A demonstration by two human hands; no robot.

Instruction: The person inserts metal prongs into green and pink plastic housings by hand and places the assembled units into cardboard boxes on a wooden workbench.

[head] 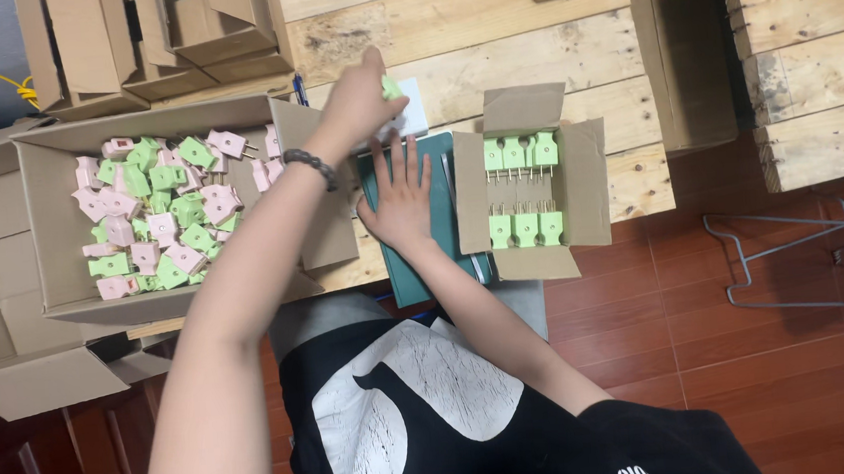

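Nearest us, our right hand [401, 200] lies flat, fingers spread, on a dark green folder [440, 215] on the pale wooden plank surface [528, 48]. Beside it, a small open cardboard box [530, 183] holds six green plastic plugs [526, 227] in two rows of three. Left, a large open cardboard carton [57, 195] holds uncounted pink and green plugs [154, 213]. Farther, our left hand [359, 99] pinches one green plug [390, 87].
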